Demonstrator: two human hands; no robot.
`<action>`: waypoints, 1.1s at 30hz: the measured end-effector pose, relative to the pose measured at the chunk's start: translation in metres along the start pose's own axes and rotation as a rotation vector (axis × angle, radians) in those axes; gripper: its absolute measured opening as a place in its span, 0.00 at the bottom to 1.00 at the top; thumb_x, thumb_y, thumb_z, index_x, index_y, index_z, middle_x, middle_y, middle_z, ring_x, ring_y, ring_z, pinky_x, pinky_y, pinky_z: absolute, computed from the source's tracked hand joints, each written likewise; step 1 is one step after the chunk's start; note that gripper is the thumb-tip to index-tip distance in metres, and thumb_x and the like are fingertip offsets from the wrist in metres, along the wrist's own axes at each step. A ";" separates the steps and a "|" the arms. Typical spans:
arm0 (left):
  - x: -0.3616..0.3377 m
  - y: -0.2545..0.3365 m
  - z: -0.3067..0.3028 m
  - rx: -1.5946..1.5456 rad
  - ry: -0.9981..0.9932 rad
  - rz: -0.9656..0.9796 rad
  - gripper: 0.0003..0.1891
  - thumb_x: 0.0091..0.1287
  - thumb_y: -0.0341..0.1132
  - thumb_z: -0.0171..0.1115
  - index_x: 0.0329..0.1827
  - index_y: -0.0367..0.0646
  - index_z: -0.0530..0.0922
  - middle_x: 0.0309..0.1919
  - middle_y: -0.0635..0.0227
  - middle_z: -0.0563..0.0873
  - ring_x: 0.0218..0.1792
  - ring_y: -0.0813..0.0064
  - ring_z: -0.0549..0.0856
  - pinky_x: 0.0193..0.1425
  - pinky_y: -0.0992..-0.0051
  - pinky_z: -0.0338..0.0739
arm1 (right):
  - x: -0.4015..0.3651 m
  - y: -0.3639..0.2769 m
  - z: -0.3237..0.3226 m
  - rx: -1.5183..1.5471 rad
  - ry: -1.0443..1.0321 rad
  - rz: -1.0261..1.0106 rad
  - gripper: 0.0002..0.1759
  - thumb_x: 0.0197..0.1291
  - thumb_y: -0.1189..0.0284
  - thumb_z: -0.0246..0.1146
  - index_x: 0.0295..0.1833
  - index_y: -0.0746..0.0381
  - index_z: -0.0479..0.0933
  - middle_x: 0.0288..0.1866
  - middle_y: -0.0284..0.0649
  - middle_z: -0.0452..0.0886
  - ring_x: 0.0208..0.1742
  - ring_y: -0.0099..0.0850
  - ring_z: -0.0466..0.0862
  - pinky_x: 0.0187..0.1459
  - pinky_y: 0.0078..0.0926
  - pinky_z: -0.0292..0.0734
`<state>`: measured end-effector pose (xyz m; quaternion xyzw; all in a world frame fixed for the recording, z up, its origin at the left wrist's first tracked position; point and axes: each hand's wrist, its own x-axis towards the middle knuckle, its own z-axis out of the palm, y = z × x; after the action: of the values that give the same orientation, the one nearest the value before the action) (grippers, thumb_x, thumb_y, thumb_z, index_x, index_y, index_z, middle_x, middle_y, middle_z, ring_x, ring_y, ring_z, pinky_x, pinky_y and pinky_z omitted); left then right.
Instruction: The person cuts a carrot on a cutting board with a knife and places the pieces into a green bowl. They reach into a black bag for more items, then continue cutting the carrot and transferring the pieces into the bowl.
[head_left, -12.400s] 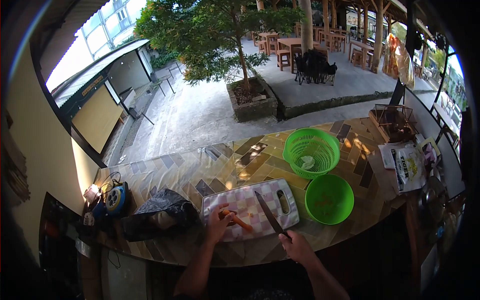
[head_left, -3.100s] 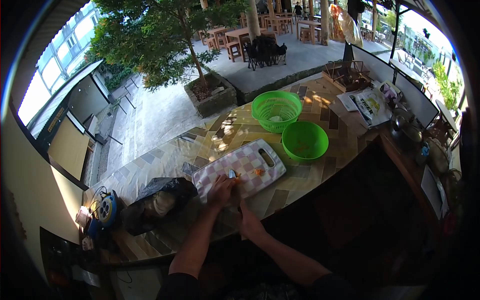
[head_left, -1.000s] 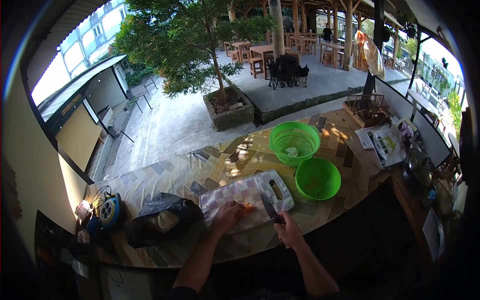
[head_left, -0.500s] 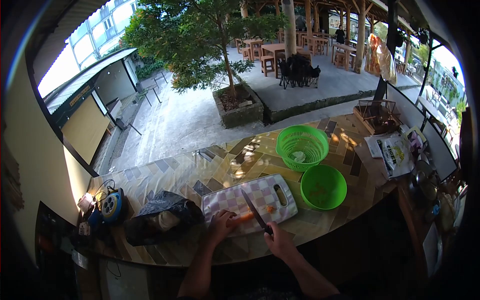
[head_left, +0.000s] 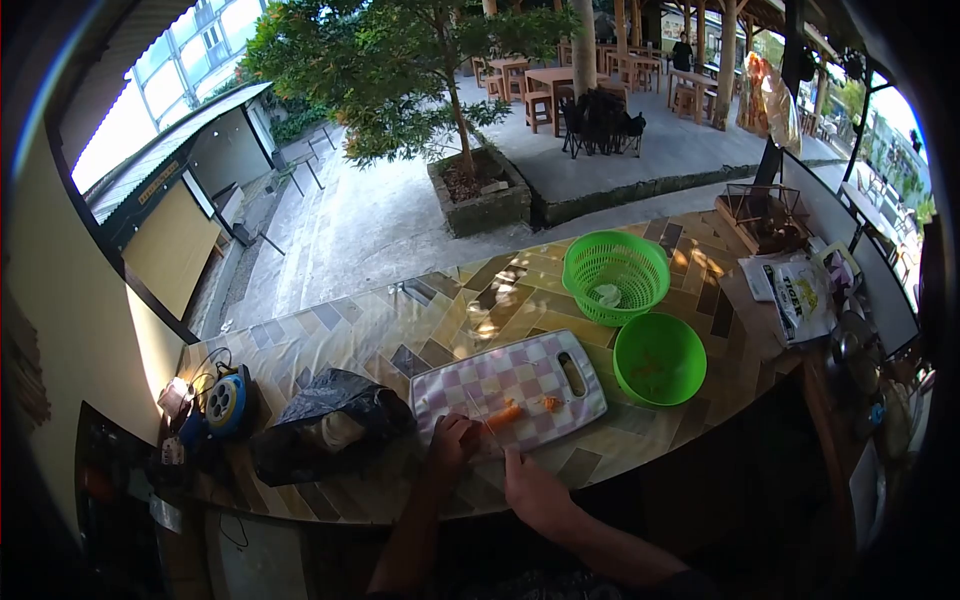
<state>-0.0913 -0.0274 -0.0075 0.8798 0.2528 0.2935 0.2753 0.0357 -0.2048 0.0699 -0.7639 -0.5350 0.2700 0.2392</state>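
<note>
On the checkered cutting board (head_left: 480, 388) lies an orange carrot (head_left: 504, 415). The curled fingers of my left hand (head_left: 453, 441) hold its near end against the board. My right hand (head_left: 537, 492) is closed around the handle of a knife, which it mostly hides; the thin blade is hard to make out beside the left fingers. A small heap of orange scraps (head_left: 549, 403) sits to the right of the carrot. Beyond the board's right end stands a green bowl (head_left: 690, 385) with some orange pieces faintly visible at its bottom.
Behind the bowl is a green strainer basket (head_left: 574, 282) with something whitish inside. A black plastic bag (head_left: 375, 400) lies left of the board, and a blue cable reel (head_left: 226, 402) farther left. Plastic packets (head_left: 797, 298) and a wooden rack (head_left: 762, 218) occupy the right side.
The knife has come away from across the carrot, moving left and toward me with my right hand. My left hand stays at the carrot's near end. The whole view has shifted slightly.
</note>
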 end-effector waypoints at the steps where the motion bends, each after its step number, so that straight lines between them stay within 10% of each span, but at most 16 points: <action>1: -0.002 -0.003 0.005 -0.048 0.023 -0.051 0.12 0.61 0.30 0.73 0.45 0.36 0.84 0.45 0.56 0.84 0.47 0.52 0.82 0.53 0.60 0.78 | 0.000 -0.004 -0.001 -0.029 -0.016 0.015 0.18 0.72 0.74 0.52 0.63 0.70 0.65 0.45 0.64 0.83 0.40 0.61 0.87 0.43 0.59 0.82; 23: -0.010 0.007 0.006 -0.052 0.125 -0.208 0.11 0.69 0.38 0.69 0.47 0.41 0.85 0.48 0.56 0.85 0.53 0.54 0.81 0.57 0.60 0.77 | 0.051 -0.004 0.007 0.078 -0.045 0.095 0.15 0.75 0.67 0.54 0.56 0.69 0.68 0.42 0.64 0.85 0.46 0.61 0.86 0.47 0.61 0.78; 26: 0.003 0.005 -0.010 0.299 0.007 0.018 0.12 0.70 0.40 0.69 0.48 0.41 0.85 0.48 0.55 0.85 0.50 0.52 0.83 0.55 0.58 0.79 | 0.037 0.009 -0.014 0.092 0.056 0.086 0.17 0.76 0.63 0.56 0.57 0.67 0.70 0.40 0.63 0.84 0.45 0.63 0.84 0.46 0.61 0.76; 33: 0.005 0.028 -0.019 -0.184 0.039 -0.253 0.12 0.69 0.36 0.72 0.49 0.39 0.85 0.45 0.56 0.88 0.48 0.58 0.89 0.55 0.64 0.81 | 0.051 0.043 0.007 0.181 0.261 -0.005 0.18 0.76 0.60 0.57 0.57 0.65 0.73 0.39 0.61 0.84 0.45 0.62 0.85 0.45 0.58 0.79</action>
<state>-0.0926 -0.0385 0.0248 0.8062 0.3391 0.2952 0.3846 0.0750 -0.1693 0.0287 -0.7666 -0.4747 0.2151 0.3751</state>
